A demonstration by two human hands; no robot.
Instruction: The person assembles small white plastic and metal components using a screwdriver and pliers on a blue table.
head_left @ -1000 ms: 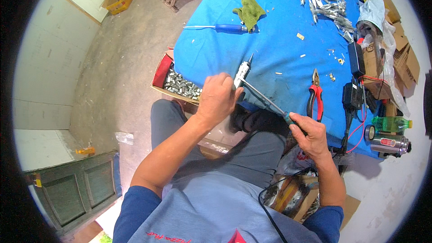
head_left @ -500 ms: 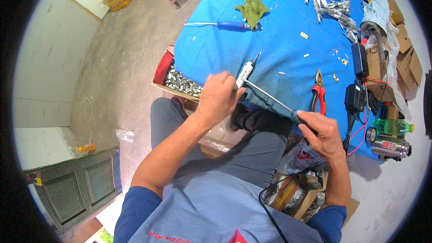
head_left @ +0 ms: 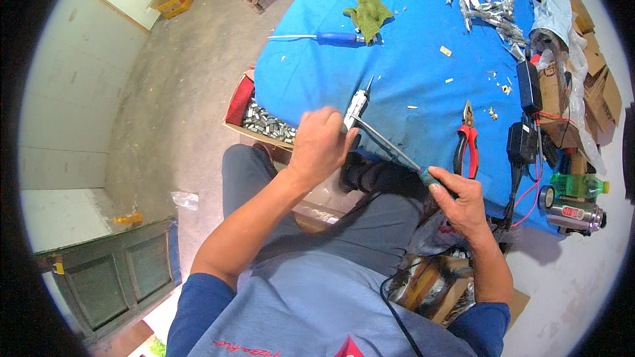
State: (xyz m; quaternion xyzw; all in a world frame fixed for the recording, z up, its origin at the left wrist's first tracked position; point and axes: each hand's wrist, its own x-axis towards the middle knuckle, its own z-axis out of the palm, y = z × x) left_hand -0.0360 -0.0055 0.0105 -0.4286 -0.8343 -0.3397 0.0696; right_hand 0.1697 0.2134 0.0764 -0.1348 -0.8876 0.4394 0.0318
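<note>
Near the front edge of the blue-covered table, my left hand [head_left: 321,140] is closed around a small white-and-silver metal piece [head_left: 356,107] with a thin dark spike at its far end. My fingers hide its near end. My right hand [head_left: 463,199] grips the dark teal handle of a screwdriver [head_left: 391,145]. Its long shaft slants up to the left, and the tip meets the side of the metal piece. Just beyond my right hand lie red-and-black pliers [head_left: 468,140]. A blue-handled screwdriver [head_left: 337,38] rests farther off, beside a green cloth [head_left: 370,13].
A heap of silver metal pieces [head_left: 486,3] covers the far right of the blue cloth [head_left: 410,73]. Left of the table, a red-sided box [head_left: 239,100] holds many small metal bits. Black adapters [head_left: 522,142], a green bottle [head_left: 577,184] and a steel flask [head_left: 574,217] line the right side.
My right hand has shifted left and a little down with the screwdriver. The metal piece has moved slightly to the left, while my left hand keeps hold of it.
</note>
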